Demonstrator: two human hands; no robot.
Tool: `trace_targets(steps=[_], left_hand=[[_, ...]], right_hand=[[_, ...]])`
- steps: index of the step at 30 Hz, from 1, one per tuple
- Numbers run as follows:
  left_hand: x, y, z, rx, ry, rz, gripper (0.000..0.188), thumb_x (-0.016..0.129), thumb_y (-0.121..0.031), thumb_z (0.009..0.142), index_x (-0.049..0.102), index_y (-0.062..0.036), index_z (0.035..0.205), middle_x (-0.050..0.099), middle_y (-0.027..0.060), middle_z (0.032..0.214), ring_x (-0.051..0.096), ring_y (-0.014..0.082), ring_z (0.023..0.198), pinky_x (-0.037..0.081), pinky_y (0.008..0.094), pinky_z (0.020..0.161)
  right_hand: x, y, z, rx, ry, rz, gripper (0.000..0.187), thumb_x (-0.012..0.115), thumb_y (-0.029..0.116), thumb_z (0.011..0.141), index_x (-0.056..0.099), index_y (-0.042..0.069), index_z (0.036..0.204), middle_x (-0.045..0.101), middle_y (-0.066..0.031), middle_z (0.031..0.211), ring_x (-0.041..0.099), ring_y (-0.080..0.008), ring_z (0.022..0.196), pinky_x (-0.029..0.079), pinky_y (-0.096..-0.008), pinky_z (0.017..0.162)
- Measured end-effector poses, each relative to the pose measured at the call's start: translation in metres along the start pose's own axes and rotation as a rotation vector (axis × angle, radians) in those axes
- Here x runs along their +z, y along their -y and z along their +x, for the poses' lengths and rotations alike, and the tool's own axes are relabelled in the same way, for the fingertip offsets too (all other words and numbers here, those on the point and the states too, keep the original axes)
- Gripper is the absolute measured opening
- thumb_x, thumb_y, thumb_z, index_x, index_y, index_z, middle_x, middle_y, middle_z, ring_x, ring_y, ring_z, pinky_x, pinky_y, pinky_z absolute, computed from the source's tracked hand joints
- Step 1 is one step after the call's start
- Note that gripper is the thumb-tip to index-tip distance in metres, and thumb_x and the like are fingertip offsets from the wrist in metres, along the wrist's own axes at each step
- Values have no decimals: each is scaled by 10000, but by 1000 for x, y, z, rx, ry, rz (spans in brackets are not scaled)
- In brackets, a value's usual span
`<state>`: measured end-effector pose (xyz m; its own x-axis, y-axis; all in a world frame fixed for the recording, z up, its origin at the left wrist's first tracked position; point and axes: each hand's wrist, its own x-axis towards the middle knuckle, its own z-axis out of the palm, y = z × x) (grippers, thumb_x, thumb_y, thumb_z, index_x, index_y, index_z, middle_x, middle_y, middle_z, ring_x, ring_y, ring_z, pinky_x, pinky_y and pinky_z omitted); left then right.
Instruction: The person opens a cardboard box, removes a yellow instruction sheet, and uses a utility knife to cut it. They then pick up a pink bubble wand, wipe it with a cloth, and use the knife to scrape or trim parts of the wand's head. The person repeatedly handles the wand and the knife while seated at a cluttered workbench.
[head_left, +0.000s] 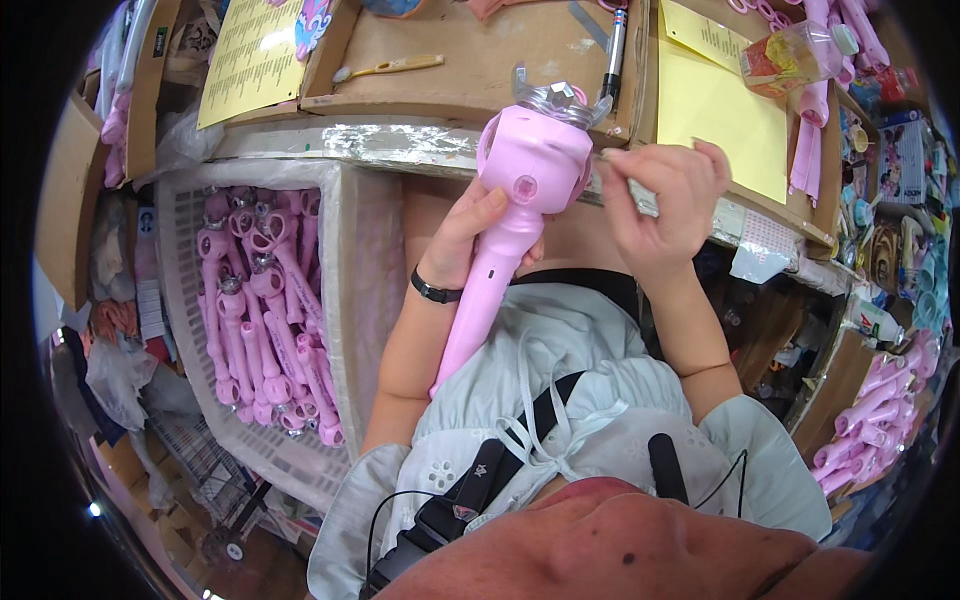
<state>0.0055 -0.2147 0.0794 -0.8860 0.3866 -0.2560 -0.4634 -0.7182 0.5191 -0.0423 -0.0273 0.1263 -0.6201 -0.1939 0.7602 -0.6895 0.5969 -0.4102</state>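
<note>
A pink toy wand (485, 285) slants up from my lap, its hollow round head (540, 150) level with the table edge. On top of the head sits a silvery crown piece (562, 103) with a clear faceted gem. My left hand (462, 232) wraps the wand's neck, thumb in front and fingers behind. Just right of the head, my right hand (665, 205) is raised with its fingers curled in, apart from the handle. Whether anything small is between those fingertips is hidden.
A white plastic crate (345, 270) of pink wands (265, 310) stands at left. On the table lie a cardboard tray (480, 75) with a toothbrush (400, 65) and a marker (616, 55), yellow sheets (725, 130) and a clear jar (790, 60). More pink parts (880, 410) are piled at right.
</note>
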Motion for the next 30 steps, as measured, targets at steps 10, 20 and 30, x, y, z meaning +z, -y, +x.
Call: trace_targets(steps=[10,20,30], left_hand=[[1,-2,-1,23,-15,70,576,610,-373,838,399,13,1210,583,197,923,618,254,630,522,323,524],[13,-15,-10,70,-111,240,656,643,-239,838,256,-59,1337,557,155,964,615,193,650,532,302,538],[7,-23,-18,135,-158,254,637,620,-190,857,240,-77,1356,557,144,983,619,203,656,530,312,541]], right_hand=[[-21,-37,2,496,-107,181,120,685,1,723,627,69,803,600,-24,740,545,-209,709,410,-329,769],[-42,-72,-84,28,134,-529,122,752,233,684,706,241,797,537,-27,1250,383,-297,1215,234,-430,1015],[3,-82,48,-125,279,-54,154,684,85,729,645,49,874,616,-106,948,579,-295,884,452,-379,771]])
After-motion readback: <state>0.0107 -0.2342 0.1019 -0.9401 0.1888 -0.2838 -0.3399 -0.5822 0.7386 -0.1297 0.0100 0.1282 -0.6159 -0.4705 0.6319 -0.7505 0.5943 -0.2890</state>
